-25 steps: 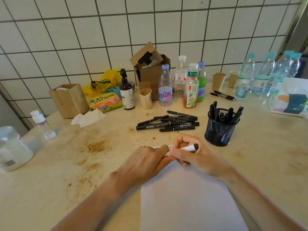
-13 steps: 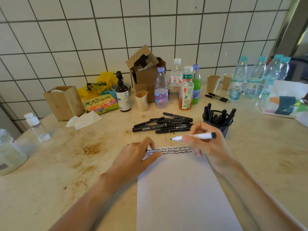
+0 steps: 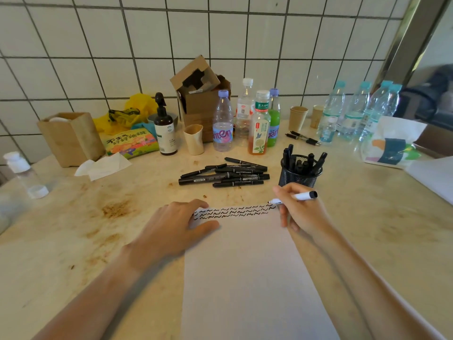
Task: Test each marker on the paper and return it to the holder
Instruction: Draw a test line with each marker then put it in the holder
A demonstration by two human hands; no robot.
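Note:
A white sheet of paper lies in front of me, with rows of black squiggles along its top edge. My right hand grips a white-barrelled marker, its uncapped tip touching the paper's top right corner. My left hand lies flat on the paper's top left corner, fingers spread, and whether it hides a cap I cannot tell. Several black markers lie in a pile beyond the paper. To their right, a black mesh holder stands with several markers upright in it.
Bottles, paper cups, a cardboard box and a pump bottle line the tiled wall. A wooden box and tissues sit at the left. Two pens and a printed bag lie at the right.
My hands came apart from the marker. The right hand carried the uncapped marker to the paper's top right corner, and the left hand settled flat on the top left corner.

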